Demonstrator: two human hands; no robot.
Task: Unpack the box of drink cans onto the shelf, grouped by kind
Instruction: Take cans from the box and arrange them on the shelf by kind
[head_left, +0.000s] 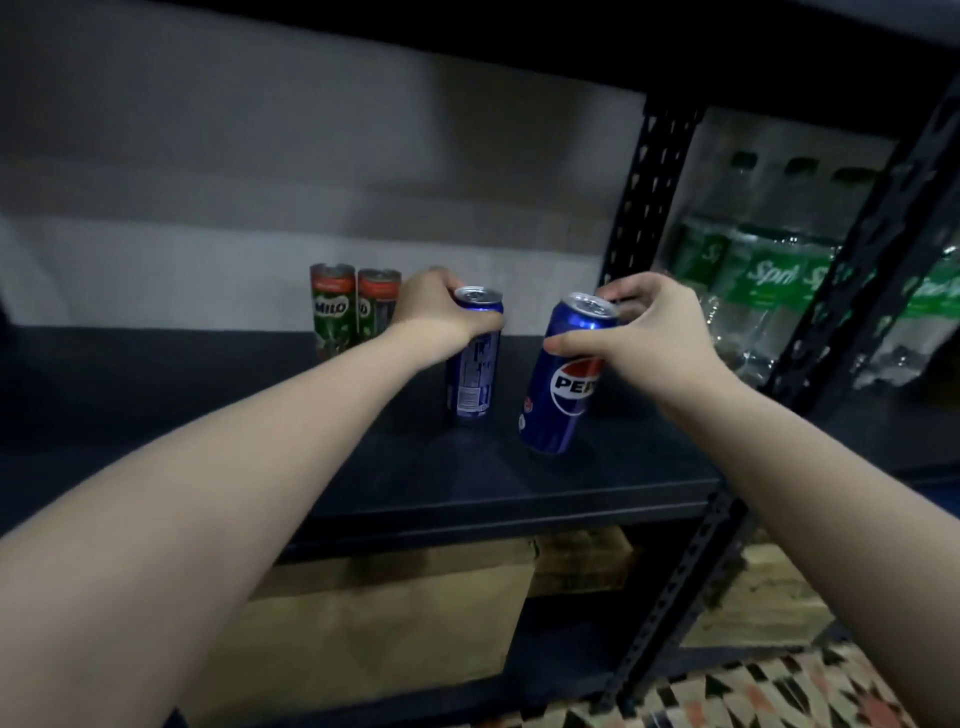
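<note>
Shelf (519, 467): dark metal board in a black slotted rack, pale wall behind it.
Milo cans (356, 306): two green cans upright at the back of the shelf, side by side, just left of the left hand.
Left hand (436, 312): fingers wrapped round the top of the left Pepsi can (474, 379), gripping it near the rim.
Left Pepsi can: upright, barcode side facing out, base on or just above the shelf; contact cannot be told.
Right hand (644, 332): thumb and fingers clasped round the upper part of the right Pepsi can (563, 379).
Right Pepsi can: tilted, top leaning right, logo facing out, lower edge at the shelf, near the other Pepsi can but apart from it.
Sprite bottles (769, 280): wrapped packs in the next bay, right of the post.
Boxes (395, 613): cardboard, under the shelf.
</note>
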